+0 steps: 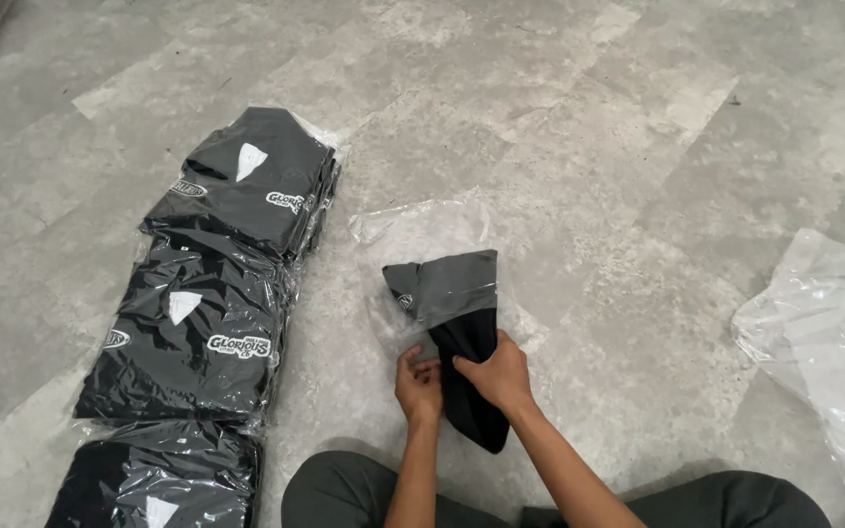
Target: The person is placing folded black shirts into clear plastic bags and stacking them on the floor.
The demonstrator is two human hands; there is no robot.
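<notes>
A folded dark garment (452,293) with a grey upper part lies on the floor, partly inside a clear plastic bag (422,230). My left hand (419,383) pinches the bag's open edge beside the garment's black lower end. My right hand (497,374) grips that black end, which sticks out of the bag toward me. The garment's far grey part is under the plastic film.
To the left lies a row of stacked bagged dark garments (246,181), (193,332), (154,479) on the grey tiled floor (618,147). A heap of clear plastic bags (823,332) lies at the right. My legs (344,494) in dark trousers are at the bottom.
</notes>
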